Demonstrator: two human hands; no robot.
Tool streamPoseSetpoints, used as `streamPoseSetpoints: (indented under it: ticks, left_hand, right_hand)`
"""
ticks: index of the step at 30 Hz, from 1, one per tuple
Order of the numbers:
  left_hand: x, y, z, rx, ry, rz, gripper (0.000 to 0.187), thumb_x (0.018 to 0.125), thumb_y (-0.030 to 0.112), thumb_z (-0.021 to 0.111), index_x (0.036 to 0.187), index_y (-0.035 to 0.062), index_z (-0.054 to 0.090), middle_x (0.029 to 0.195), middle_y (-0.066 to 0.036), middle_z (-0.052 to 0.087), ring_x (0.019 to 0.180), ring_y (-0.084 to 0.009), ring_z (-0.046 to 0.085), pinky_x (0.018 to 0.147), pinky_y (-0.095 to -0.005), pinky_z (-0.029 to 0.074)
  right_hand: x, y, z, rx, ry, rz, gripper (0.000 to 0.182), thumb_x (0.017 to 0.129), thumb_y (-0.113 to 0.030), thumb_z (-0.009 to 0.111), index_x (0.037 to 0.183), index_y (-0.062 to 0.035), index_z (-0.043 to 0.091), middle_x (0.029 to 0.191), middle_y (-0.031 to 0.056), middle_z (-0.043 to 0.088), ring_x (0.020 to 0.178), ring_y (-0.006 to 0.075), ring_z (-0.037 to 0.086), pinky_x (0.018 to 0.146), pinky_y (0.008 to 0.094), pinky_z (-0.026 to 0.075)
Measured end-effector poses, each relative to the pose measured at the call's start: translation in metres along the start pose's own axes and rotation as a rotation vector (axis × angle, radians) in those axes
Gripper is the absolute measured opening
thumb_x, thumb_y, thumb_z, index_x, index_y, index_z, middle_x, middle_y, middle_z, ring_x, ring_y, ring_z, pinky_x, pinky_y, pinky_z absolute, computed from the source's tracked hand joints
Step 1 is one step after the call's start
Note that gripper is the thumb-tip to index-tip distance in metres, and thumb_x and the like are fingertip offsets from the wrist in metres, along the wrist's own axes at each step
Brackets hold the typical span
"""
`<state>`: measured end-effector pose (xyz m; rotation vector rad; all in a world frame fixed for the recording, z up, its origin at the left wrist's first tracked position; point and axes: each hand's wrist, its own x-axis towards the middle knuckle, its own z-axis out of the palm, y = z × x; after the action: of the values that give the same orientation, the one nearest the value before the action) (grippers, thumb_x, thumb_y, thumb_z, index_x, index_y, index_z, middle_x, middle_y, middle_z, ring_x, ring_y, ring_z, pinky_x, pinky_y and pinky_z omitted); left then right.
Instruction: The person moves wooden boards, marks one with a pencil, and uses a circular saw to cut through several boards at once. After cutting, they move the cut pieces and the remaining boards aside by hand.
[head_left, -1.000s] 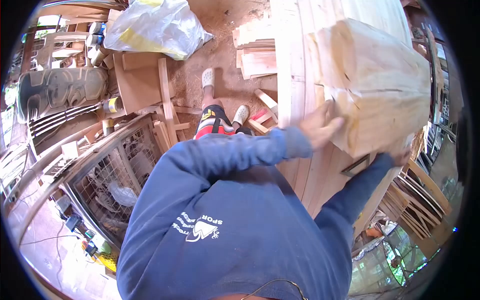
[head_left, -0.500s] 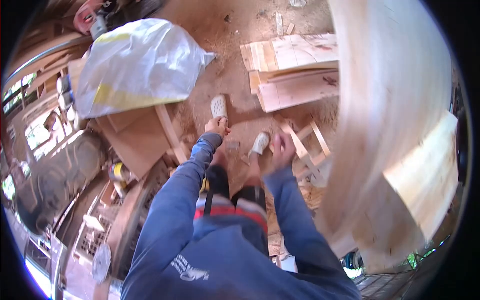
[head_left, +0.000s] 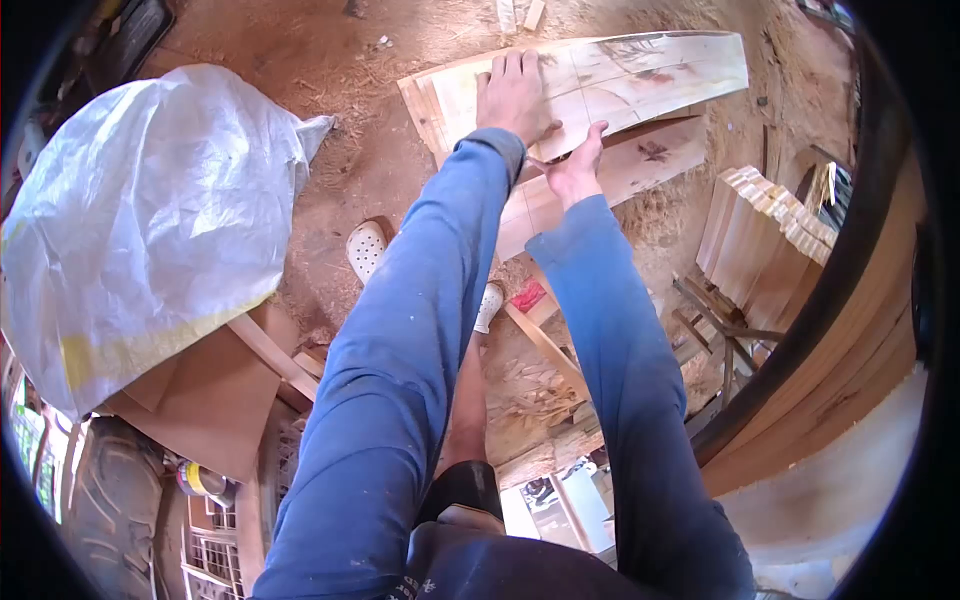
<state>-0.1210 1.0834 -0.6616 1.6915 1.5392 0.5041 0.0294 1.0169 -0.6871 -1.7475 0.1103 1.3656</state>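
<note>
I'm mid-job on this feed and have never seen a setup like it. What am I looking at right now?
There's no machine here: these are a person's two bare hands in blue sleeves. The camera sits on their head, looking forward and down, so the arms reach away from you. On the dusty ground lie flat wooden boards, with a white sack to the left. The left hand rests palm-down on the upper board. The right hand is at its near edge, thumb up; whether it grips the board isn't clear.
</note>
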Motion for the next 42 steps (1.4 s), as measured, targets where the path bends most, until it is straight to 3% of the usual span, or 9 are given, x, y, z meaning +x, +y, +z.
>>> streamPoseSetpoints:
  ticks: [7,11,15,22,29,33,36,39,42]
  left_hand:
    - [-0.104,0.004,0.019,-0.107,-0.078,0.062,0.044,0.093,0.019,0.064,0.134,0.0054,0.054,0.111,-0.018,0.063,0.106,-0.0407,0.061,0.094,-0.052,0.048]
    - [-0.161,0.049,-0.048,-0.141,-0.684,-0.083,0.049,0.106,0.04,0.047,0.129,-0.0006,0.061,0.117,-0.029,0.067,0.103,-0.046,0.065,0.088,-0.052,0.052]
    - [-0.208,0.032,-0.001,-0.609,-0.568,-0.403,0.069,0.108,0.056,0.035,0.128,-0.0029,0.066,0.118,-0.023,0.072,0.104,-0.0342,0.07,0.083,-0.0455,0.053]
    - [-0.219,0.025,-0.028,-1.249,-0.218,-1.102,0.065,0.109,0.051,0.033,0.132,-0.0033,0.061,0.118,-0.019,0.071,0.098,-0.0287,0.071,0.097,-0.0433,0.056]
    - [-0.431,-0.011,-0.062,-1.918,-0.097,-1.26,0.057,0.106,0.051,0.037,0.123,0.0038,0.063,0.114,-0.016,0.069,0.103,-0.0305,0.067,0.093,-0.0482,0.055]
    - [-0.542,0.059,-0.126,-2.031,-0.04,-0.921,0.055,0.107,0.051,0.036,0.121,0.0068,0.064,0.109,-0.012,0.068,0.099,-0.0271,0.065,0.095,-0.0461,0.052]
    - [-0.587,0.145,-0.162,-2.175,-0.122,-0.339,0.053,0.108,0.052,0.035,0.12,0.009,0.064,0.104,-0.009,0.067,0.097,-0.0246,0.063,0.097,-0.0445,0.049]
    - [-0.626,0.258,-0.165,-2.34,-0.504,0.278,0.052,0.109,0.052,0.034,0.119,0.0113,0.065,0.1,-0.006,0.066,0.094,-0.0221,0.062,0.098,-0.043,0.047]
    - [-0.679,0.313,-0.153,-2.265,-0.828,0.506,0.049,0.11,0.052,0.034,0.118,0.0145,0.065,0.099,-0.001,0.066,0.093,-0.0189,0.061,0.101,-0.0411,0.043]
  right_hand:
    - [-0.054,0.038,-0.105,-0.02,0.114,-0.147,0.083,0.102,-0.066,0.047,0.158,-0.0048,0.038,0.155,0.0145,0.05,0.138,0.0286,0.052,0.112,0.0415,0.044]
    - [-0.214,0.001,-0.15,-0.576,0.307,-0.215,0.073,0.108,-0.056,0.044,0.139,0.0084,0.057,0.138,0.0184,0.063,0.128,0.0253,0.059,0.108,0.0353,0.045]
    - [-0.358,0.019,-0.219,-1.073,0.356,-0.579,0.054,0.107,-0.034,0.055,0.137,0.0113,0.054,0.129,0.0282,0.067,0.119,0.0389,0.064,0.102,0.0437,0.049]
    - [-0.61,0.041,-0.199,-1.323,0.362,-0.138,0.052,0.089,-0.04,0.076,0.115,0.0016,0.059,0.108,0.0236,0.066,0.096,0.0445,0.066,0.081,0.05,0.053]
    - [-0.718,0.075,-0.311,-1.765,0.344,-0.798,0.053,0.083,-0.051,0.076,0.108,-0.0075,0.06,0.098,0.0139,0.06,0.092,0.0373,0.06,0.078,0.0504,0.048]
    - [-0.762,0.129,-0.482,-1.717,0.051,-0.894,0.033,0.095,-0.04,0.067,0.106,-0.0095,0.06,0.098,0.015,0.059,0.093,0.0375,0.059,0.08,0.0525,0.047]
    - [-0.799,0.072,-0.509,-1.4,0.315,-0.791,0.032,0.103,-0.036,0.058,0.115,-0.0068,0.061,0.106,0.0161,0.062,0.099,0.0374,0.06,0.087,0.0541,0.049]
    - [-0.767,0.163,-0.654,-0.366,0.343,-0.156,0.053,0.107,-0.046,0.052,0.126,0.0023,0.06,0.127,0.0153,0.064,0.118,0.0306,0.06,0.104,0.0482,0.046]
    - [-0.812,0.211,-0.718,0.015,0.174,-0.024,0.058,0.107,-0.045,0.051,0.139,0.0033,0.056,0.137,0.0155,0.062,0.129,0.0272,0.056,0.112,0.0385,0.041]
